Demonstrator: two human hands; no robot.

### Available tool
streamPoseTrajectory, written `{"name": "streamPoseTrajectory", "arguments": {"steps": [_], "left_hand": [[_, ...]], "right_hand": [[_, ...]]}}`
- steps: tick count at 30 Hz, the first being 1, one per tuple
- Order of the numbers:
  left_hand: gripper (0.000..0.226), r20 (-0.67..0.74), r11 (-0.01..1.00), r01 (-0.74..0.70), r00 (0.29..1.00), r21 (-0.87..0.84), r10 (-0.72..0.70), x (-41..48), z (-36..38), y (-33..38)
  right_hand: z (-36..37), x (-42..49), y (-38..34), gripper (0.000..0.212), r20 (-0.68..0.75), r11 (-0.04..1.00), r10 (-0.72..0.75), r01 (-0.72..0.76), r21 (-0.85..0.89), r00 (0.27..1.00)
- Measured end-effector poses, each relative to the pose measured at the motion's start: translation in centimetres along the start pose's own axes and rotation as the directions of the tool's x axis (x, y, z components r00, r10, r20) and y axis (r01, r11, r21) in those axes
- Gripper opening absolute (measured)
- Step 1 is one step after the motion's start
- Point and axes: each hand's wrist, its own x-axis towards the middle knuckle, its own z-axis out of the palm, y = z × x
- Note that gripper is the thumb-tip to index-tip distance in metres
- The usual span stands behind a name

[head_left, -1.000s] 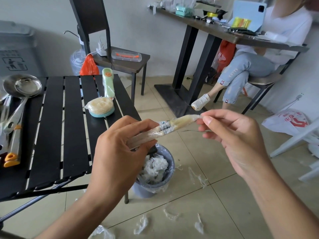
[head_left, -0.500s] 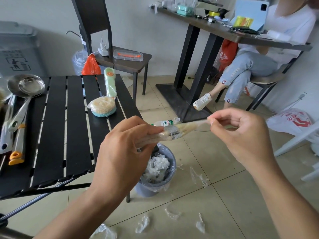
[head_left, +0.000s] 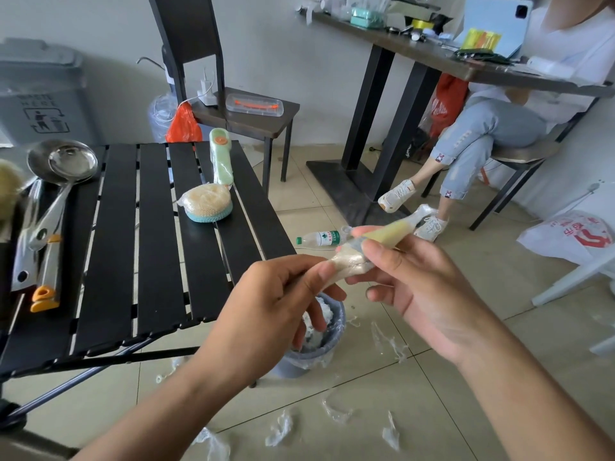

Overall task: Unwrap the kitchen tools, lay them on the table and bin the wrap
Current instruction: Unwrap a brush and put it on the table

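A person's two hands work a wrapped tool (head_left: 394, 231), a slim pale yellow handle in clear film, in the air just above the bin (head_left: 329, 347).

The grip has swapped in the last second. The left hand (head_left: 266, 301), which had been wrapped around the tool like a fist, has let go of the body. It now pinches only the bunched wrap (head_left: 346, 262) at the near end between thumb and forefinger, with its other fingers loose. The right hand (head_left: 416, 294), which had been pinching the far tip, has slid in. It now holds the tool's middle between thumb and fingers, palm up. The tool has also tilted, and its far end now points up and away from the bin.

This looks like the start of peeling: one hand steadies the tool while the other draws the film off. The film still covers the tool, so nothing is ready to lay down.

The black slatted counter (head_left: 159, 244), left of the bin, carries a ladle (head_left: 63, 164) and a sponge brush (head_left: 206, 201) that is still wrapped. Torn film scraps (head_left: 279, 427) lie on the floor on the near side of the bin.
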Motion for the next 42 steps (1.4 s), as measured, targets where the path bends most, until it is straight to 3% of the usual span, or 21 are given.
{"name": "streamPoseTrajectory", "arguments": {"steps": [3,6,12,17,23,28,32,36,42], "left_hand": [[0.034,0.053,0.986,0.045,0.998,-0.163,-0.037,0.1,-0.4,0.2],[0.023,0.115,0.974,0.039,0.993,-0.225,-0.013,0.2,-1.0,0.3],[0.026,-0.026,0.981,0.0,1.0,-0.192,-0.005,0.4,-2.0,0.0],[0.017,-0.106,0.965,-0.022,0.994,-0.26,-0.006,0.6,-2.0,-0.1],[0.02,-0.106,0.972,-0.029,0.994,-0.233,0.004,0.8,-2.3,0.3],[0.02,-0.077,0.953,-0.029,0.997,-0.301,0.006,0.8,-2.5,0.5],[0.019,-0.083,0.971,-0.078,0.995,-0.226,0.061,0.8,-2.8,0.7],[0.017,-0.082,0.99,-0.135,0.988,-0.042,0.131,0.8,-2.7,0.8],[0.021,-0.098,0.962,-0.22,0.966,0.165,0.237,0.7,-2.8,1.8]], "right_hand": [[0.6,0.1,0.1,0.042,-0.006,0.998,-0.053,0.053,0.039,0.999],[0.8,0.2,-0.1,0.053,-0.062,0.991,-0.13,0.132,0.018,0.99],[0.2,0.6,-0.7,0.052,-0.224,0.976,-0.18,0.203,0.084,0.958],[-0.8,0.6,-0.9,0.035,-0.229,0.964,-0.218,0.246,0.103,0.949],[-1.5,0.6,-1.4,0.037,-0.239,0.957,-0.246,0.275,0.097,0.939],[-1.6,0.6,-1.7,0.045,-0.149,0.956,-0.236,0.257,0.145,0.96],[-2.1,0.6,-2.0,0.033,-0.113,0.958,-0.2,0.219,0.187,0.973],[-2.2,0.6,-1.8,0.029,-0.084,0.959,-0.188,0.202,0.2,0.979],[-2.3,0.9,-1.9,0.032,-0.137,0.964,-0.207,0.226,0.142,0.969]]}}
